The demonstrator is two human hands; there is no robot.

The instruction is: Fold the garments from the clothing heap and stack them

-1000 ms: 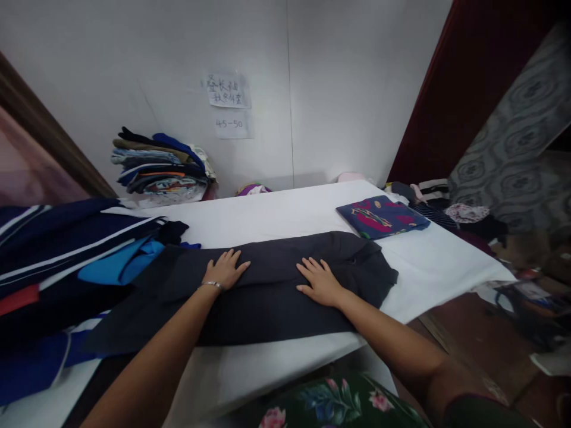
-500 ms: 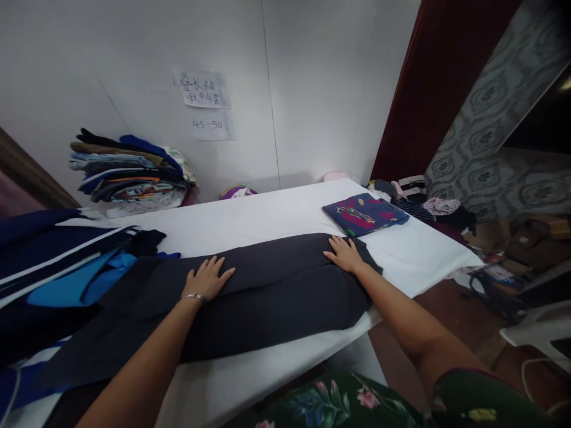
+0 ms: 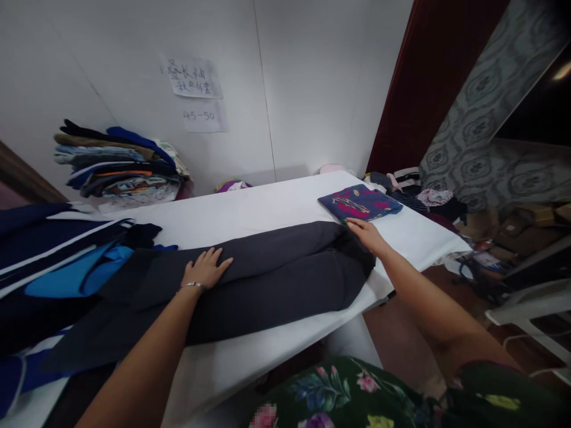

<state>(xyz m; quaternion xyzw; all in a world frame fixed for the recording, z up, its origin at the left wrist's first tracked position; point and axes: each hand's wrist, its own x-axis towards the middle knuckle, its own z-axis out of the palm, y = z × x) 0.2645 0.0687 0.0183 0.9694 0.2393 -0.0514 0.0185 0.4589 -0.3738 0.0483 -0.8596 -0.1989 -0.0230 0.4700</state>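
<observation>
A pair of dark grey trousers (image 3: 276, 285) lies lengthwise along the white-covered table (image 3: 263, 205), legs to the left and waist end to the right. My left hand (image 3: 206, 270) rests flat on the upper leg, its fingers spread and a bracelet at the wrist. At the far corner of the waist end, my right hand (image 3: 366, 236) has its fingers closed on the trousers' edge; the cloth beside it dips into a fold. Just beyond that hand sits a folded blue garment (image 3: 360, 202) with a magenta pattern.
A tall stack of folded clothes (image 3: 127, 163) stands by the wall at the back left. Loose blue and navy clothes (image 3: 84, 267) lie at the left. More clothes (image 3: 428, 199) are heaped past the table's right end, with cardboard boxes (image 3: 513, 235) and a white stool (image 3: 530, 309) beyond.
My right hand has gone from lying flat on the trousers to gripping their far waist corner, and the cloth there has folded. My left hand stays flat. The view has shifted slightly.
</observation>
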